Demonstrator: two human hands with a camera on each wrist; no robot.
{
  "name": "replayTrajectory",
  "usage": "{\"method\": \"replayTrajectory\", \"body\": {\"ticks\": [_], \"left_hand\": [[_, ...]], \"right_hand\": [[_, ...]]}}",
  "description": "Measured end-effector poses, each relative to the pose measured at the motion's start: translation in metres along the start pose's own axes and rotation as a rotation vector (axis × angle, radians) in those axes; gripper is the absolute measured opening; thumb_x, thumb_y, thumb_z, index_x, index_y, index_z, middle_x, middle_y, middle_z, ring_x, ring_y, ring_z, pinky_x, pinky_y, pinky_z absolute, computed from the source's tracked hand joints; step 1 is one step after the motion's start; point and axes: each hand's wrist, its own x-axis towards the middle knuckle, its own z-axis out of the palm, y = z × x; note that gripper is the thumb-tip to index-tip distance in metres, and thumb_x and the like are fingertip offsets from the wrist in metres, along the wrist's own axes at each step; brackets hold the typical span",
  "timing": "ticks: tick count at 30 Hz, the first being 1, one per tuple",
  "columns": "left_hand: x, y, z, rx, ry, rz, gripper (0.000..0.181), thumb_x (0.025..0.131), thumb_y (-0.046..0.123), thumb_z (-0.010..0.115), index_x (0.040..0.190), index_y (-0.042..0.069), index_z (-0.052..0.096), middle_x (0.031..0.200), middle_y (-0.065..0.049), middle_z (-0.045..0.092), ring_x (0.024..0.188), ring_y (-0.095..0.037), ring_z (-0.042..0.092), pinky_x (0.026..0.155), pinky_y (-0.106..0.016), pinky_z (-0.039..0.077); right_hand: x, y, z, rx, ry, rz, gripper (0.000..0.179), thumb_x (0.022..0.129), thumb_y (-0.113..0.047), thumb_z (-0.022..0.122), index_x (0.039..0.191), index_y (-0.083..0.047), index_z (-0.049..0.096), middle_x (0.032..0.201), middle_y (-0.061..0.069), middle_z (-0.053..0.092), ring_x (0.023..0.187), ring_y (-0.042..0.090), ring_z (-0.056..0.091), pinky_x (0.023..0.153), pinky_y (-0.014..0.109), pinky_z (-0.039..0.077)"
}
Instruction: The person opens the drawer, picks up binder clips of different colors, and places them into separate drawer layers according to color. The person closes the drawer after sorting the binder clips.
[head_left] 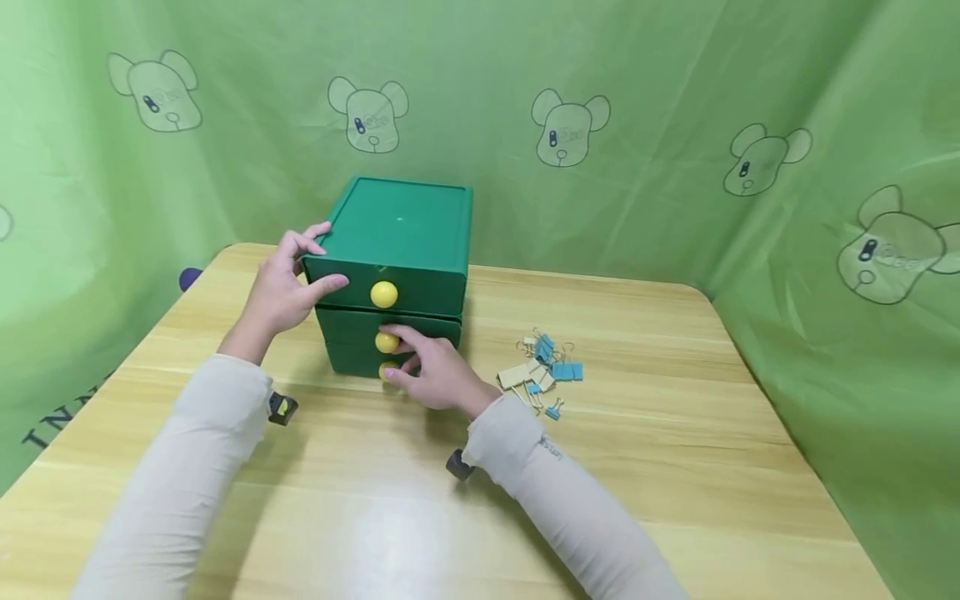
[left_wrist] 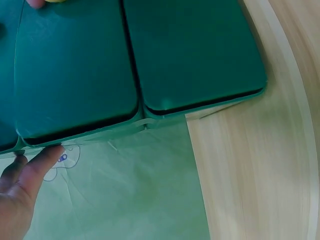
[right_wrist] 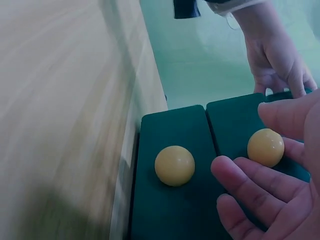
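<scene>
A green box of three stacked drawers (head_left: 397, 221) stands on the table, with a round yellow knob on each drawer front. My left hand (head_left: 281, 283) rests on its upper left corner, thumb against the top drawer's front and fingers over the edge. In the left wrist view, fairly straight fingers (left_wrist: 37, 170) touch the box's side. My right hand (head_left: 438, 371) is at the middle knob (right_wrist: 266, 147), a finger touching its top and the thumb lower, by the bottom knob (right_wrist: 175, 166). The right wrist view shows these fingers spread around the middle knob, not closed on it.
Right of the box lies a loose pile of blue and cream binder clips (head_left: 540, 367) of several sizes. The wooden table (head_left: 637, 467) has a green curtain (head_left: 480, 83) with printed bear heads behind it and along both sides.
</scene>
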Motion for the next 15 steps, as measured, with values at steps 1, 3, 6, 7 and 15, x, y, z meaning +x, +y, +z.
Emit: {"method": "replayTrajectory", "body": {"ticks": [1,3,6,7,15], "left_hand": [[0.0,0.0,0.0,-0.002,-0.002,-0.002,0.04,0.086,0.007,0.074,0.108,0.0,0.042,0.15,-0.01,0.041,0.141,-0.028,0.03,0.112,-0.051,0.025],[0.0,-0.001,0.0,-0.006,-0.006,-0.004,0.04,0.086,0.007,0.074,0.109,0.0,0.042,0.15,-0.01,0.041,0.141,-0.028,0.029,0.112,-0.051,0.024],[0.0,-0.001,0.0,-0.007,-0.009,-0.008,0.039,0.087,0.008,0.073,0.109,0.0,0.042,0.15,-0.01,0.04,0.141,-0.028,0.028,0.112,-0.052,0.023],[-0.001,-0.001,0.0,-0.006,-0.01,-0.01,0.039,0.087,0.008,0.073,0.109,0.0,0.042,0.15,-0.009,0.04,0.141,-0.028,0.028,0.112,-0.052,0.023],[0.0,0.0,-0.001,-0.007,-0.005,-0.01,0.04,0.086,0.008,0.074,0.11,0.0,0.042,0.15,-0.01,0.041,0.141,-0.029,0.029,0.112,-0.052,0.023]], "right_hand": [[-0.001,-0.001,0.0,-0.004,-0.004,-0.002,0.057,0.093,-0.022,0.067,0.145,-0.018,0.043,0.122,0.01,0.063,0.085,0.007,0.065,0.081,0.026,0.05],[-0.005,-0.004,0.001,-0.009,-0.018,-0.007,0.057,0.093,-0.022,0.067,0.144,-0.017,0.043,0.121,0.01,0.063,0.086,0.006,0.065,0.082,0.026,0.05],[-0.012,-0.01,0.003,-0.016,-0.039,-0.027,0.056,0.093,-0.021,0.067,0.143,-0.016,0.043,0.118,0.01,0.064,0.087,0.006,0.065,0.085,0.028,0.05],[-0.015,-0.012,0.003,-0.019,-0.046,-0.035,0.056,0.093,-0.02,0.068,0.142,-0.015,0.043,0.117,0.01,0.064,0.087,0.007,0.065,0.085,0.028,0.051],[-0.036,-0.03,0.005,-0.036,-0.107,-0.111,0.052,0.093,-0.021,0.068,0.138,-0.011,0.045,0.106,0.005,0.07,0.084,0.001,0.065,0.082,0.02,0.05]]}}
